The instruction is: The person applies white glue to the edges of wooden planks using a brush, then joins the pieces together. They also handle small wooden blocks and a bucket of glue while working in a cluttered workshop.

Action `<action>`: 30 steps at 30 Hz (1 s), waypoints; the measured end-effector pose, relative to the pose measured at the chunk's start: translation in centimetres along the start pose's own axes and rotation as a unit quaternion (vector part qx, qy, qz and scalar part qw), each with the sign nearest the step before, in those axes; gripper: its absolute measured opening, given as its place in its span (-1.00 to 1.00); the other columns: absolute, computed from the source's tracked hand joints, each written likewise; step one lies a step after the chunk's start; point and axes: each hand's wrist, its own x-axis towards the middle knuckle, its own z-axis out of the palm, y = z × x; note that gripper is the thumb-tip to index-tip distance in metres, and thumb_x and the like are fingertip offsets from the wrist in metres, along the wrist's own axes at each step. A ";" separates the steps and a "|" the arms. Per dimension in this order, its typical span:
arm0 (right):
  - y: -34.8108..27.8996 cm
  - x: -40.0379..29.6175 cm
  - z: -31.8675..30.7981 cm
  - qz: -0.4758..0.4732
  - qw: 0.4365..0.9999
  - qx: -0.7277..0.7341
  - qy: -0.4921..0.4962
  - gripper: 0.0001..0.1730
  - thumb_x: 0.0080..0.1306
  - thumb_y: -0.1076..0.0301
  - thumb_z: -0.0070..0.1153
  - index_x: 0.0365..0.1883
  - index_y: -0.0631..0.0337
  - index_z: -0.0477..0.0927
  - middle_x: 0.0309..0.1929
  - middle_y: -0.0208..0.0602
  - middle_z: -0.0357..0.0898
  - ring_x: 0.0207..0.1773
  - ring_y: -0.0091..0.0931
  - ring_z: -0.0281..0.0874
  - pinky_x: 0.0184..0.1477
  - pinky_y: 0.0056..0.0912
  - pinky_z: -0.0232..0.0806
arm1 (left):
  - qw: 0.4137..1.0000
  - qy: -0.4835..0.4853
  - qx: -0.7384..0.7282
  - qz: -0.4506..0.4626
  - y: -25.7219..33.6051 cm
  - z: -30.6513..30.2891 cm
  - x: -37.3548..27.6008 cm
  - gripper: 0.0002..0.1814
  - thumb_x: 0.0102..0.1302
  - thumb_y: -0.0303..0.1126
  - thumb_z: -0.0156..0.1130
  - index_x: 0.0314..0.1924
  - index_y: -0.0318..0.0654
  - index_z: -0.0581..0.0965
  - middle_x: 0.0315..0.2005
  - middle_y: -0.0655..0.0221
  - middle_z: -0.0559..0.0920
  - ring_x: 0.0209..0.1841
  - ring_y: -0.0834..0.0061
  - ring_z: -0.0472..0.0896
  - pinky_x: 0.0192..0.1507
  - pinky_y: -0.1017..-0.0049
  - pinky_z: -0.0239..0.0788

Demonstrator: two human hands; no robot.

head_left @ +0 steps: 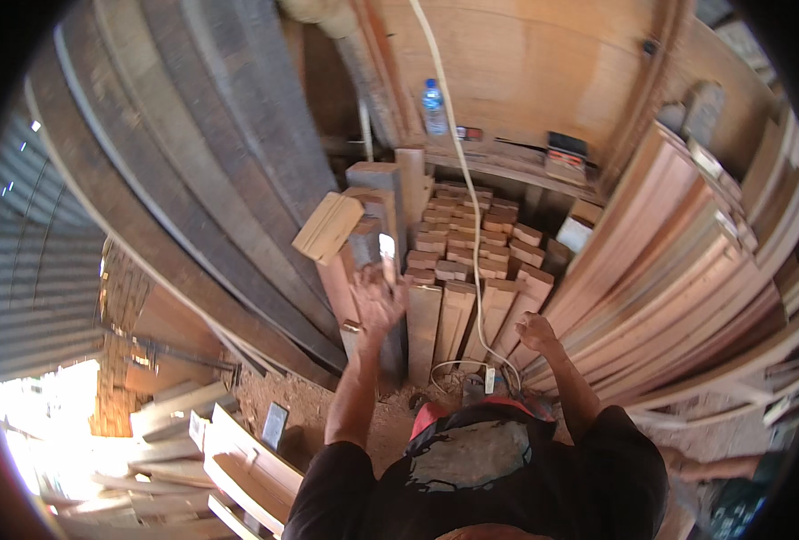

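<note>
My left hand is raised over the upright timbers left of centre. It is blurred; a slim shape with a bright white tip rises from it, and I cannot tell whether that is a held thing or a sunlit finger. Just beyond the hand, a short grooved wood block lies tilted on top of an upright board. My right hand hangs curled in front of the stacked boards, with nothing visible in it. Between and beyond both hands stand many grooved wood pieces on end.
Long dark planks lean at left, long reddish mouldings at right. A pale cable runs down to a white connector near my feet. A plastic water bottle stands on a ledge. Another person's arm shows at lower right.
</note>
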 end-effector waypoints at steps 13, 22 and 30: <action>-0.2 -12.0 12.4 0.172 0.973 0.148 0.037 -0.55 0.31 0.06 -0.01 -0.26 0.29 0.70 -0.13 0.15 0.67 0.02 -0.02 0.64 0.10 0.05 0.45 | 0.969 -0.009 0.169 0.182 -27.6 14.7 8.6 -0.52 0.34 -0.13 0.22 0.00 -0.48 0.62 0.00 -0.08 0.64 0.08 -0.09 0.57 0.16 0.12 0.41; 5.1 -25.1 29.5 0.364 0.927 0.086 -0.019 -0.78 0.13 0.25 0.13 -0.44 0.08 0.79 -0.29 -0.13 0.76 -0.15 -0.19 0.75 -0.15 -0.06 0.56 | 0.989 -0.051 0.082 0.110 -15.0 14.2 7.6 -0.49 0.38 -0.11 0.19 0.01 -0.52 0.59 0.06 -0.04 0.61 0.12 -0.04 0.52 0.18 0.05 0.35; 9.8 -32.7 27.4 0.589 0.772 0.160 0.176 -0.50 0.31 0.14 0.15 0.18 0.12 0.53 0.04 0.06 0.68 0.11 -0.04 0.65 0.04 0.04 0.50 | 0.994 -0.010 0.043 0.095 -17.8 16.2 6.9 -0.50 0.36 -0.08 0.19 -0.06 -0.49 0.60 -0.04 0.01 0.62 -0.01 0.01 0.55 0.12 0.07 0.38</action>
